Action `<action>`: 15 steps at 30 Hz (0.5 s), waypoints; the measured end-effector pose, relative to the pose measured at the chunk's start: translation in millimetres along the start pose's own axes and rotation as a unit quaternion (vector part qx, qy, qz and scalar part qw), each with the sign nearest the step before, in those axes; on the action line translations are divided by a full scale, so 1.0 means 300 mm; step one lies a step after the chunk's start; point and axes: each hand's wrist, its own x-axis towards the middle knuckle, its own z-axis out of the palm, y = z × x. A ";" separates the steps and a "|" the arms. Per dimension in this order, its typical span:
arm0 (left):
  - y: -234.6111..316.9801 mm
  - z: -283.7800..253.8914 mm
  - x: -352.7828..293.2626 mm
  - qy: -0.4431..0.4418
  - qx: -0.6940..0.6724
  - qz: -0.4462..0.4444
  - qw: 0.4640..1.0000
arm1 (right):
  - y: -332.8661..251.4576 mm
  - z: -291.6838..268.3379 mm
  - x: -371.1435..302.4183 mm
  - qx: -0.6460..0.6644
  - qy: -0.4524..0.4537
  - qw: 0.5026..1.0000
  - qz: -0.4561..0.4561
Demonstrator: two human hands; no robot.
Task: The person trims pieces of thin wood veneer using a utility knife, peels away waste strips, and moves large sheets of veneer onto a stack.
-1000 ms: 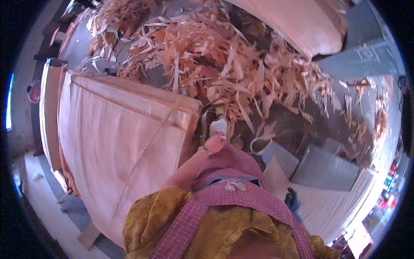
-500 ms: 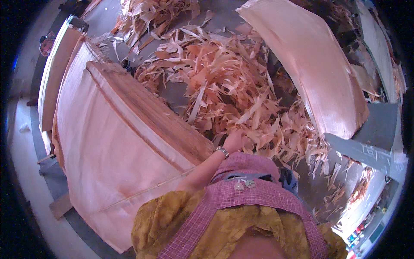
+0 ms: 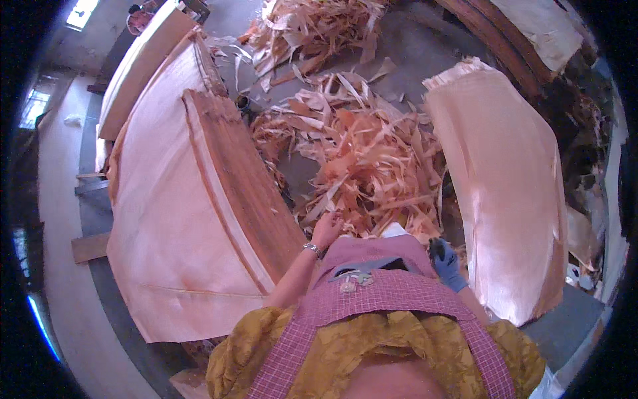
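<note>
My left hand (image 3: pixel 327 229), bare with a metal band at the wrist, hovers at the near edge of a heap of peeled wood shavings (image 3: pixel 379 163). Its fingers are loosely bent and apart, with no held thing visible. By the right side of my pink checked apron (image 3: pixel 392 299) is my right hand (image 3: pixel 448 263) in a blue glove with dark fingers. Those fingers are curled in, and what they hold, if anything, is hidden. Left of my left arm leans a large stack of pale veneer sheets (image 3: pixel 179 226) with a reddish layered edge.
Another curved stack of veneer (image 3: pixel 508 186) stands at the right, close to my right arm. A second shavings pile (image 3: pixel 319 30) lies farther off on the grey floor. More veneer (image 3: pixel 146 73) leans at the far left, and a wood block (image 3: pixel 90 248) juts out beside the left stack.
The view has turned and shifted, so the stacks sit farther right. My left hand has drawn back slightly from the shavings. My gloved right hand has come into plain sight.
</note>
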 end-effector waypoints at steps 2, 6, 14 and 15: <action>0.067 -0.042 0.083 0.015 -0.030 0.025 0.999 | -0.095 -0.132 0.214 -0.010 0.014 0.998 -0.066; 0.186 0.027 0.311 0.035 -0.019 0.088 0.995 | -0.067 -0.295 0.467 -0.045 0.010 0.998 -0.038; 0.290 0.087 0.654 -0.079 0.023 0.028 0.996 | 0.004 -0.256 0.768 -0.039 -0.072 0.997 0.008; 0.246 0.109 0.700 -0.090 0.031 0.027 0.995 | 0.058 -0.196 0.803 -0.032 -0.068 0.997 -0.012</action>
